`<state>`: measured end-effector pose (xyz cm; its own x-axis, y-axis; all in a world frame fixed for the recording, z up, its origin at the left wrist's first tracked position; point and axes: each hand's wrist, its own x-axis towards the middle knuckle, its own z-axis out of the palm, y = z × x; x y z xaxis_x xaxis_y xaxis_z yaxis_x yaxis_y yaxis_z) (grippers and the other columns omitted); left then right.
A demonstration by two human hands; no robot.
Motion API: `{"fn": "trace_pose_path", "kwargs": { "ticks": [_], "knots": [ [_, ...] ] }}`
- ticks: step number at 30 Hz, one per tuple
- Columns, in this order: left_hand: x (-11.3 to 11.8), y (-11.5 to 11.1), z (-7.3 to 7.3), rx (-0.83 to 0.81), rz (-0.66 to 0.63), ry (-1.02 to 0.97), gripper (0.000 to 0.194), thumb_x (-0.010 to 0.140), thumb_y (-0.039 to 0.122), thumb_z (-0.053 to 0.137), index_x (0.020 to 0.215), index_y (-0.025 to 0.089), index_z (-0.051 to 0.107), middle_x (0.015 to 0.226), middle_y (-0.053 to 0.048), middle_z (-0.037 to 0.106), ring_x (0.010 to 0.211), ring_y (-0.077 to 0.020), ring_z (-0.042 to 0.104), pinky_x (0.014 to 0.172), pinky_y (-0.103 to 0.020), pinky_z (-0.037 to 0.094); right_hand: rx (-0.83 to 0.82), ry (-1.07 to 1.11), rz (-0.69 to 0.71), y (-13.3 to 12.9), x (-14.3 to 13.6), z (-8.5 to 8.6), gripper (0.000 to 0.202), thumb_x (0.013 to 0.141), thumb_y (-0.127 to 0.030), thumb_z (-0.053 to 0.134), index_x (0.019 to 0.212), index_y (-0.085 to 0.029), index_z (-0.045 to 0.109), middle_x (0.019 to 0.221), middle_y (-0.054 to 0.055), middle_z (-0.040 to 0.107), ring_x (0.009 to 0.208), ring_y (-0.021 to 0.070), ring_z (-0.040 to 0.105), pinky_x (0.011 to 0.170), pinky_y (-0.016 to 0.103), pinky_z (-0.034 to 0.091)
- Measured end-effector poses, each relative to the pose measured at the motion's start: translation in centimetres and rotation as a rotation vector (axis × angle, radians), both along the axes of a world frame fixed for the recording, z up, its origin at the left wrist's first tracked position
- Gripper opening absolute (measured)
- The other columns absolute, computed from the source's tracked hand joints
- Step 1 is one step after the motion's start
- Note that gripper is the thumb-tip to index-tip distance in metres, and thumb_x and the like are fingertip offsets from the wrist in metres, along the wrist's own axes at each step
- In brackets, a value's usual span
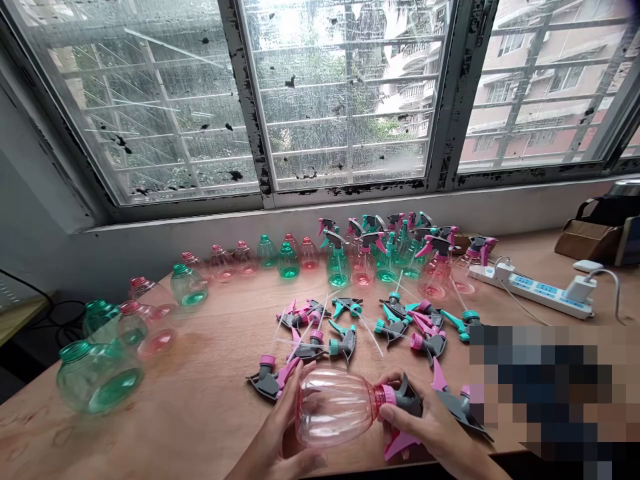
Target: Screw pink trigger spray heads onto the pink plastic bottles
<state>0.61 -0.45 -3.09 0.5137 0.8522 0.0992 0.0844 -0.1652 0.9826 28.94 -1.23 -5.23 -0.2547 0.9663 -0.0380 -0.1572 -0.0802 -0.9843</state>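
Observation:
A clear pink spray bottle lies sideways in the air just above the table's front edge. My left hand is wrapped around its base end, thumb below and fingers above. At the neck, my right hand grips a grey and pink trigger spray head, with the thumb on its pink collar. The head sits against the bottle's mouth; whether it is screwed tight I cannot tell. Beyond both hands, several loose spray heads with thin tubes are scattered on the wooden table.
Open green bottles and pink bottles line the left and back. A cluster of bottles with heads fitted stands by the wall. To the right are a white power strip with plugs and a brown bag. The lower right is pixelated.

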Motion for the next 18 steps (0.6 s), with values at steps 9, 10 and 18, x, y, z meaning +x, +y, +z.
{"fn": "trace_pose_path", "kwargs": {
  "ticks": [9, 10, 18],
  "knots": [
    [0.14, -0.52, 0.44, 0.031, 0.030, 0.084, 0.096, 0.091, 0.052, 0.066, 0.159, 0.043, -0.002, 0.171, -0.005, 0.021, 0.144, -0.0330, 0.044, 0.124, -0.048, 0.033, -0.015, -0.027, -0.007, -0.14, -0.04, 0.59, 0.049, 0.079, -0.054, 0.081, 0.103, -0.019, 0.055, 0.061, -0.005, 0.068, 0.048, 0.0135, 0.066, 0.043, 0.021, 0.054],
    [0.19, -0.53, 0.56, 0.016, 0.027, 0.075, 0.100, 0.089, 0.053, 0.068, 0.159, 0.042, -0.002, 0.171, -0.006, 0.021, 0.144, -0.0338, 0.044, 0.124, -0.049, 0.031, 0.002, -0.033, -0.015, -0.15, -0.02, 0.59, 0.049, 0.078, -0.053, 0.082, 0.102, -0.018, 0.057, 0.062, -0.006, 0.065, 0.049, 0.0117, 0.063, 0.045, 0.020, 0.053],
    [0.00, -0.56, 0.52, 0.045, 0.059, 0.150, 0.097, 0.090, 0.053, 0.067, 0.161, 0.037, 0.004, 0.173, -0.005, 0.016, 0.157, -0.0345, 0.017, 0.129, -0.052, 0.011, -0.038, -0.045, -0.024, -0.21, -0.07, 0.59, 0.052, 0.075, -0.057, 0.082, 0.102, -0.019, 0.058, 0.061, -0.005, 0.065, 0.049, 0.0138, 0.063, 0.046, 0.023, 0.053]
  ]
}}
